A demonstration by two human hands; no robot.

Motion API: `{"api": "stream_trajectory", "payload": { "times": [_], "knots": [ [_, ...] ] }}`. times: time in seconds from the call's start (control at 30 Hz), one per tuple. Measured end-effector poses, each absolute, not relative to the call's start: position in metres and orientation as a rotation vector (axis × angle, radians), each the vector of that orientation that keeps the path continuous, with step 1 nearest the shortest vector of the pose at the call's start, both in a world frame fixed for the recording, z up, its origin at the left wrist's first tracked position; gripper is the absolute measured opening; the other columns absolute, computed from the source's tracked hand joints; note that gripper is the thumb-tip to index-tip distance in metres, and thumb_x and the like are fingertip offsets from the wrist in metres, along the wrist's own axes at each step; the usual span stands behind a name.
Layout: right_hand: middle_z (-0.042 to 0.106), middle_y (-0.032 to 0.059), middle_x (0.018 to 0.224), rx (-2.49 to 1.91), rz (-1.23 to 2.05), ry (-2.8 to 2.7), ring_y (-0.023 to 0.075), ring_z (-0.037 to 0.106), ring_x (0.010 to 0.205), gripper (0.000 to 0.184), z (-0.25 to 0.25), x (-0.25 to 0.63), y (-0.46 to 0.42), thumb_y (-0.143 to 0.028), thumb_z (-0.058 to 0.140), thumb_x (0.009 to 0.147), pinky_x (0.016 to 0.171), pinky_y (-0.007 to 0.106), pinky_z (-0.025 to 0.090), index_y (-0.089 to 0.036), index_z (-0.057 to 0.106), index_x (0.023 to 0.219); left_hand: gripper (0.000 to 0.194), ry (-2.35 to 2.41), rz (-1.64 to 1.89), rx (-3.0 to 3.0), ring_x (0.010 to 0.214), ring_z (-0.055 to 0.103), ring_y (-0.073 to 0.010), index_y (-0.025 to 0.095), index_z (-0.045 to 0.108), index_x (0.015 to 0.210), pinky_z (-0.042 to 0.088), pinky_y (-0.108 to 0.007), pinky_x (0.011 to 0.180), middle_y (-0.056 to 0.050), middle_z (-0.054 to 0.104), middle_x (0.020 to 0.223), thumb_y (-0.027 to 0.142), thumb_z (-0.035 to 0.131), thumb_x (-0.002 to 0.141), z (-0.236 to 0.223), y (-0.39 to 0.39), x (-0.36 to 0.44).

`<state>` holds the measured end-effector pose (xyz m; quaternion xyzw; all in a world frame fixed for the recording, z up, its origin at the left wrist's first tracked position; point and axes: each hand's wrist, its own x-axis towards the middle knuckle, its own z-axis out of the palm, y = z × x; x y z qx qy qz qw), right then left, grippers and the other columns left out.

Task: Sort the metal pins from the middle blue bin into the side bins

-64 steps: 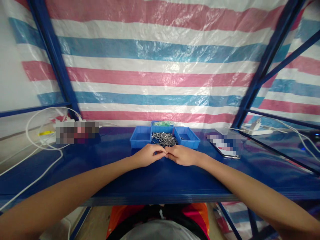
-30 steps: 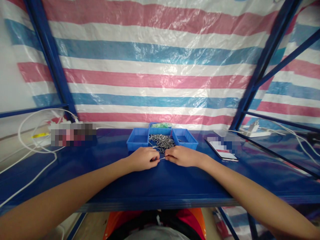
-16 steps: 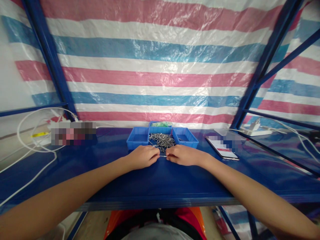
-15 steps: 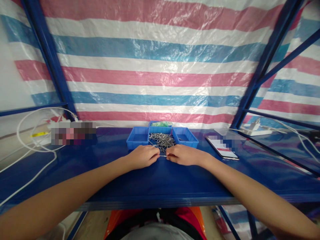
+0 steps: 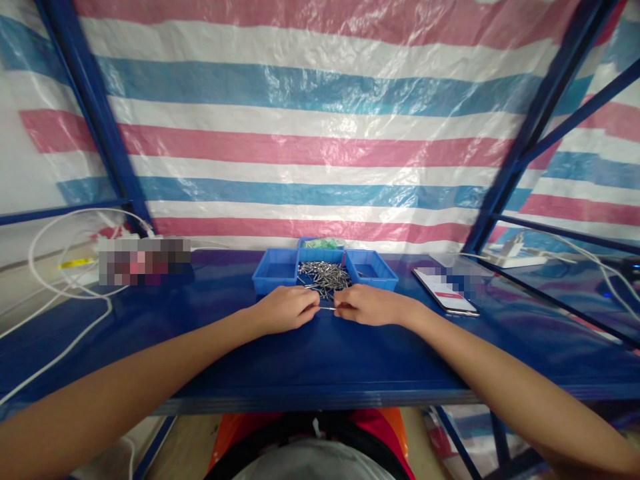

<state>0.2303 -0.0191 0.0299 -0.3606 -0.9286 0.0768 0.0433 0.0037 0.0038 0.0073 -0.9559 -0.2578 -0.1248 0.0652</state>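
thin metal rod (image 5: 327,308) lies nearly level between the two hands at the centre of the frame, just below the heap of metal pieces (image 5: 324,277). the left hand (image 5: 286,311) has thumb and forefinger pinched together on the rod's left end, and the right hand (image 5: 374,305) pinches the other end; a short stretch shows bare in the gap. about two seconds ago the fingertips met and hid that gap; a second ago the rod sloped down towards the left hand. now the hands stand apart and it runs straight across, which suggests that it is being steadied from both ends. whether it is one part or two joined is too small to tell.

behind the hands, the heap sits between a left blue bin (image 5: 269,284) and a right blue bin (image 5: 379,284), with green material (image 5: 324,244) beyond. a phone (image 5: 446,293) lies on the blue table (image 5: 320,367) at the right of the frame, well apart from the right hand.
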Motion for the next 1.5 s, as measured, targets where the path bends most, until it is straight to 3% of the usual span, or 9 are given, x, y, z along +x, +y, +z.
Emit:
{"api": "stream_trajectory", "payload": {
  "times": [0.13, 0.63, 1.1, 1.5],
  "knots": [
    [0.057, -0.0004, 0.065, -1.101, 0.410, -2.821, 0.0105, 0.048, 0.056, 0.017, 0.0309, 0.2293, -0.0191, -0.024, 0.050, 0.090, 0.056, 0.022, 0.032, -0.015, 0.059, 0.079, 0.014, -0.760, -0.342, -2.894, 0.072, 0.058, -0.0141, 0.019, 0.053, 0.085, 0.036, -0.023, 0.062, 0.001, 0.060, 0.077, 0.026, 0.044, 0.093, 0.0086, 0.0026, 0.0032],
    [0.057, -0.0003, 0.066, -1.125, 0.369, -2.797, 0.0106, 0.049, 0.056, 0.011, 0.0290, 0.2321, -0.0167, -0.023, 0.052, 0.089, 0.056, 0.022, 0.033, -0.015, 0.059, 0.086, 0.016, -0.706, -0.361, -2.889, 0.073, 0.058, -0.0144, 0.019, 0.053, 0.085, 0.036, -0.023, 0.063, 0.000, 0.060, 0.078, 0.026, 0.041, 0.094, 0.0065, 0.0044, 0.0018],
    [0.065, 0.0048, 0.079, -1.108, 0.282, -2.820, 0.0151, 0.059, 0.067, 0.015, 0.0278, 0.2319, -0.0168, -0.026, 0.052, 0.089, 0.062, 0.024, 0.039, -0.016, 0.058, 0.098, 0.020, -0.755, -0.342, -2.848, 0.075, 0.060, -0.0152, 0.020, 0.053, 0.088, 0.038, -0.024, 0.063, 0.000, 0.061, 0.079, 0.027, 0.037, 0.096, 0.0074, 0.0045, 0.0021],
    [0.066, 0.0061, 0.082, -1.048, 0.206, -2.849, 0.0163, 0.062, 0.074, 0.014, 0.0265, 0.2322, -0.0161, -0.018, 0.047, 0.091, 0.069, 0.025, 0.041, -0.015, 0.060, 0.094, 0.016, -0.750, -0.346, -2.889, 0.075, 0.059, -0.0149, 0.020, 0.052, 0.088, 0.036, -0.023, 0.063, 0.001, 0.061, 0.078, 0.029, 0.040, 0.095, 0.0097, 0.0028, 0.0031]
  ]
}}
